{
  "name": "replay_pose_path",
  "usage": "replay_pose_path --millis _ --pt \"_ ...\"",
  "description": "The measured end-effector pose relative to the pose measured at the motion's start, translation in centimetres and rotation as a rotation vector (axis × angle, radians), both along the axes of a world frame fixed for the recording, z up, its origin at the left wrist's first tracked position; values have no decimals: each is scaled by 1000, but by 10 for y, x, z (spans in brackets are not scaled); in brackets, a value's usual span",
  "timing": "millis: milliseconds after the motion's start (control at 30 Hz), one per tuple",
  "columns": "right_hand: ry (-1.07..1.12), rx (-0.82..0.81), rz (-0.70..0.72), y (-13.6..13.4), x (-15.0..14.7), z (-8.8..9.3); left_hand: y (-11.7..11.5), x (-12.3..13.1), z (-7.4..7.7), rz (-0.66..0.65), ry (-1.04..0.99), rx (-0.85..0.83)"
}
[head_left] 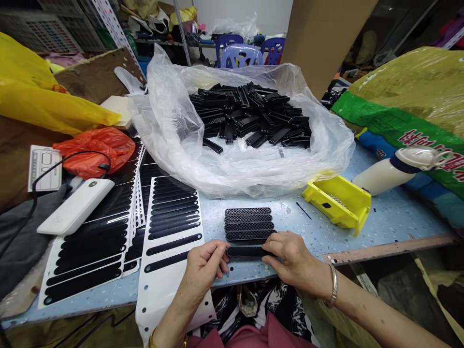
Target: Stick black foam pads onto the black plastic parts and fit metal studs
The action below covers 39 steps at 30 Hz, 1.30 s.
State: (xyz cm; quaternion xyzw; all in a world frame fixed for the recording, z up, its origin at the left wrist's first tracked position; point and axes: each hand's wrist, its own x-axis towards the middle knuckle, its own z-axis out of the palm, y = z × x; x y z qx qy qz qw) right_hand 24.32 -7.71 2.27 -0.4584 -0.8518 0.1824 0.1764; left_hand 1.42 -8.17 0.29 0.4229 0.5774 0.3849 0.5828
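A long, narrow black strip [246, 251] with a smooth top and rounded ends lies level near the front edge of the table. Its left end is pinched between the thumb and fingers of my left hand [203, 266]. My right hand [292, 256] grips the other end, thumb in front and fingers behind. Just beyond it, several black strips with a lattice surface [249, 224] lie side by side, touching one another. Left of my hands is a white backing sheet [155, 285] carrying black adhesive strips [174, 250]; bare white shows on its near part.
An open clear plastic bag [232, 169] holds a heap of black strips [253, 113]. To the right stand a yellow bin [337, 203] with small parts and a white bottle [384, 169]. More adhesive sheets [90, 261], a white power bank [76, 207] and a red bag [96, 150] are at left.
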Motion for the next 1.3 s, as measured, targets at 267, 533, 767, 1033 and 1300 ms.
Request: replay_pose_path --millis 267,533,767,1033,1300 --pt "-49 3 42 2 1 2 2 3 1 19 15 -33" --pt "-83 16 52 2 0 3 4 6 0 41 47 -77" --pt "-46 -19 18 3 1 2 4 8 -1 58 74 -74" --pt "-10 -8 14 4 5 -4 3 8 -1 73 72 -63" --pt "243 3 4 5 8 -11 3 9 -1 90 80 -63"
